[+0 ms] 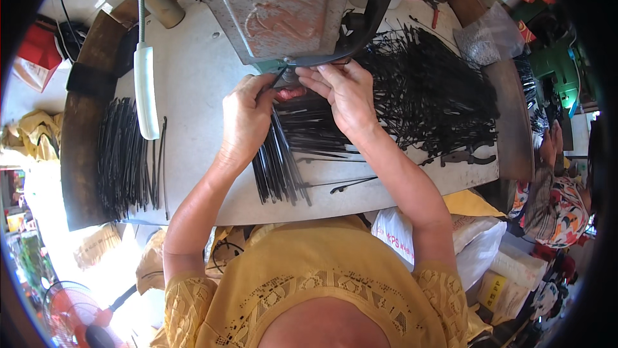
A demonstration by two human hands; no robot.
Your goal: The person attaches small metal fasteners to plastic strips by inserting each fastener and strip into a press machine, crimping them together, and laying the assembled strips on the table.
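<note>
Both of my hands are raised under the front of a worn green-grey bench machine (283,13). In my left hand (248,106), the closed fingers pinch a thin black rod (280,77), its upper end close to the machine's working point. My right hand (347,94) is closed beside that point, fingertips together; what they hold is hidden. Below and between my hands, a bundle of thin black rods (277,171) fans toward the table's near edge. A large tangled heap of similar rods (431,84) spreads to the right of my right hand. Something red (291,94) shows between the hands.
At the left, a row of black rods (121,161) lies by the wooden rim, beside a white lamp (146,90). Pliers (467,157) rest near the right edge. A bag of small parts (486,42) and a metal flask (158,0) stand farther back. Another person (557,209) sits at right.
</note>
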